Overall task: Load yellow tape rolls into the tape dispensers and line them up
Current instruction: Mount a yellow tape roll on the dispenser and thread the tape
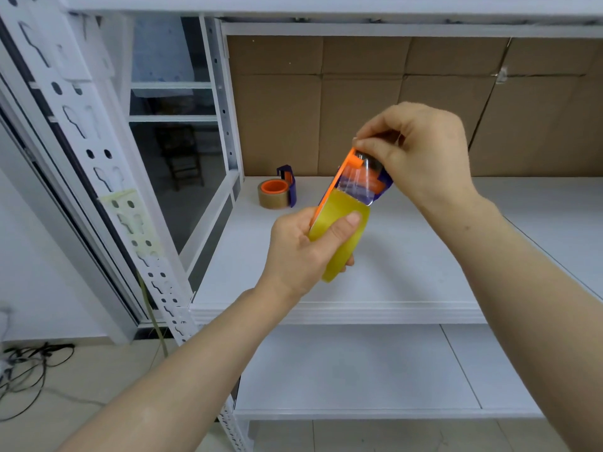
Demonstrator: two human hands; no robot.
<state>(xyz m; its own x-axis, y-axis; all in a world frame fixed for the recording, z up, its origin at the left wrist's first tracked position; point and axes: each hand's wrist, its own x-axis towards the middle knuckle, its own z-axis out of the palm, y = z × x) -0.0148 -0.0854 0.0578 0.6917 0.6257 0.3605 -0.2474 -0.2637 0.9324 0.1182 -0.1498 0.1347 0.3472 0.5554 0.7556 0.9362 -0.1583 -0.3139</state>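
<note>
At frame centre, the glossy yellow tape roll [339, 236] sits in an orange-and-blue plastic tape dispenser [355, 181]. The left hand [303, 252] grips the roll; the right hand [414, 154] pinches the clear tape end at the cutter. Threading appears underway; placement beside the loaded dispenser [277, 192] on the white shelf [408, 272] likely follows.

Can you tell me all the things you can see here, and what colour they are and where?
yellow tape roll: one, yellow, held in mid-air above the shelf
held dispenser: one, orange and blue, fitted on the yellow roll
loaded dispenser: one, blue and orange with brownish tape, back left of the shelf
shelf: one, white, under the hands
lower shelf: one, white, below it
cardboard: brown, behind the shelf
cables: several, black, floor at left
left hand: one, gripping the yellow roll
right hand: one, pinching the dispenser's top
</note>
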